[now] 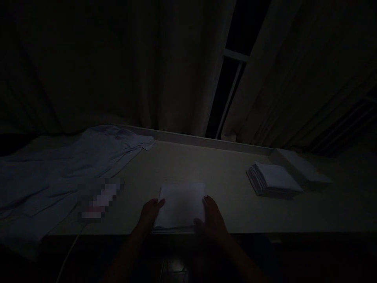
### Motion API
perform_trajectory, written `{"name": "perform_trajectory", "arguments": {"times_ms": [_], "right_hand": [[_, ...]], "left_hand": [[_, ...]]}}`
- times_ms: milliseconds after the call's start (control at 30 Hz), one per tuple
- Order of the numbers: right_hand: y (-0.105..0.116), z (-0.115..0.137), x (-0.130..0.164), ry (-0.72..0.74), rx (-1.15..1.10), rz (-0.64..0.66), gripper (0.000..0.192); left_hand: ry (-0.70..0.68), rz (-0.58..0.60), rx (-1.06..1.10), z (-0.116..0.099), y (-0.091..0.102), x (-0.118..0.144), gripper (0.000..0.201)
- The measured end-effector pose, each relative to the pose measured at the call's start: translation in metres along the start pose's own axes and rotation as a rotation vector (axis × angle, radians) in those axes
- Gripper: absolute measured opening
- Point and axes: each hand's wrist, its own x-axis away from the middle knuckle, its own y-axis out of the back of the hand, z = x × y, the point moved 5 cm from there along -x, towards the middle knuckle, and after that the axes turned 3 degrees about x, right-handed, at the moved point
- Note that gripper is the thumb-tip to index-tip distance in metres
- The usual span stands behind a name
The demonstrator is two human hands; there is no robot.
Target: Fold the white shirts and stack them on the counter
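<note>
Lying between left hand (149, 214) and right hand (212, 219), folded cloth (182, 206) touches both.

Only one view here, a head-worn cam looking forward and down over the near edge of the desk (229, 188). It sits pretty close: the left hand (150, 214) and right hand (212, 220) come in from the bottom middle of the shot, forearms cut off by the lower border. Beyond the hands it faces the curtains (165, 70) at the desk's far edge. Left of the hands there's spread cloth (59, 169), right of them a folded stack (273, 179). Very dark, so corners are mostly lost.
</note>
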Motion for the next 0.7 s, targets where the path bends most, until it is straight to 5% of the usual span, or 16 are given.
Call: {"name": "perform_trajectory", "arguments": {"times_ms": [167, 400, 700], "right_hand": [[-0.004, -0.004, 0.031, -0.001, 0.032, 0.023, 0.084], [-0.014, -0.009, 0.022, -0.167, 0.067, 0.04, 0.066], [-0.01, -0.018, 0.021, -0.29, 0.008, 0.187, 0.066]], "left_hand": [[-0.052, 0.003, -0.094, -0.006, -0.001, -0.002, 0.037], [-0.078, 0.015, -0.18, -0.006, -0.002, -0.005, 0.04], [-0.13, -0.061, -0.302, -0.015, 0.001, 0.0, 0.035]]}}
